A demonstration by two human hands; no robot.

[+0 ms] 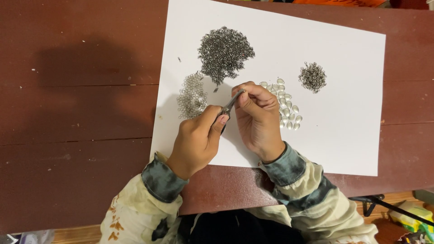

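My left hand (196,140) grips small pliers (228,107); right hand (257,118) pinches at their tip. One slip could flick a tiny ring into the dark ring pile (224,52), I reckon.

Far above the hands, at the top edge of the picture, lies an orange flat thing (337,2) that may be a package. Low down, to the right of the right arm, sits a yellow and green pack (412,216).
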